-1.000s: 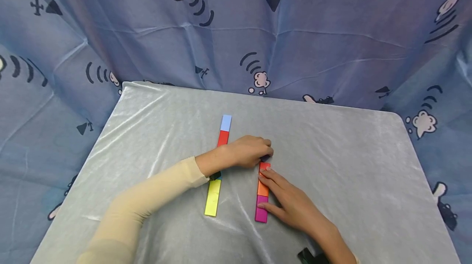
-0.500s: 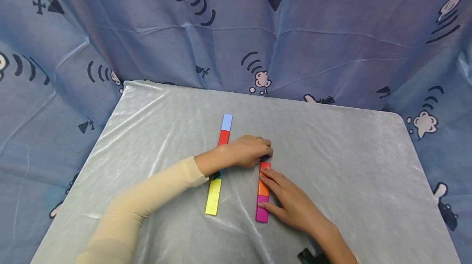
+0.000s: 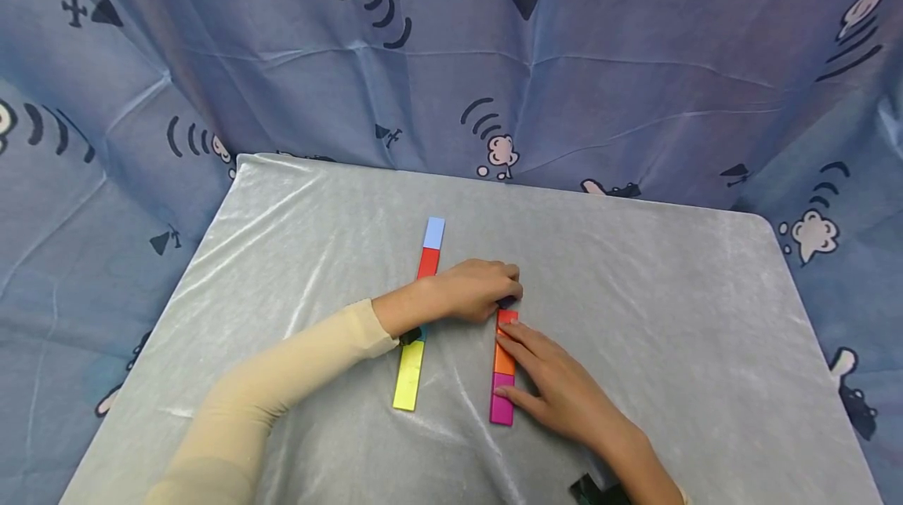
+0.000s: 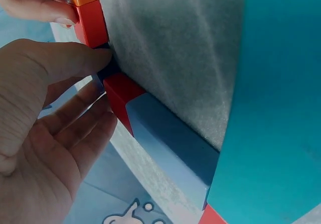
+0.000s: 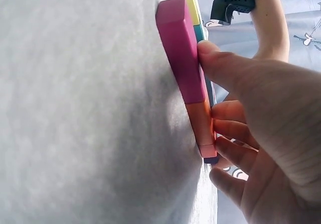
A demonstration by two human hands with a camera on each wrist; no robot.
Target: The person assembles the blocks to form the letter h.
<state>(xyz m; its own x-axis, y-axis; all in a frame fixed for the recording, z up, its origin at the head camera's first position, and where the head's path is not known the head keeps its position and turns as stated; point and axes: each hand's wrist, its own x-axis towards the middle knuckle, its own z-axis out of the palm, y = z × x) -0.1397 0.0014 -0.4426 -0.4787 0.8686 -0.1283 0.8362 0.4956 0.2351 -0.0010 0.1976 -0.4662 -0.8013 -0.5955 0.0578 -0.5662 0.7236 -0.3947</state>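
My left hand (image 3: 480, 288) pinches a dark blue block (image 4: 109, 69) between thumb and fingers. It sits at the far end of the right row, against a red block (image 3: 506, 318). An orange block (image 3: 505, 362) and a magenta block (image 3: 502, 399) continue that row toward me. My right hand (image 3: 560, 383) lies along its right side, fingers extended and touching the orange and red blocks, thumb against the magenta one. In the left wrist view, another red block (image 4: 123, 96) and a grey-blue block (image 4: 173, 146) run from the dark blue one toward a teal block (image 4: 276, 103).
A left row, partly hidden by my left forearm, shows a light blue block (image 3: 433, 233), a red block (image 3: 428, 262) and a yellow block (image 3: 408, 376). Everything lies on a grey cloth-covered table (image 3: 656, 317). A patterned blue curtain (image 3: 437, 58) hangs behind.
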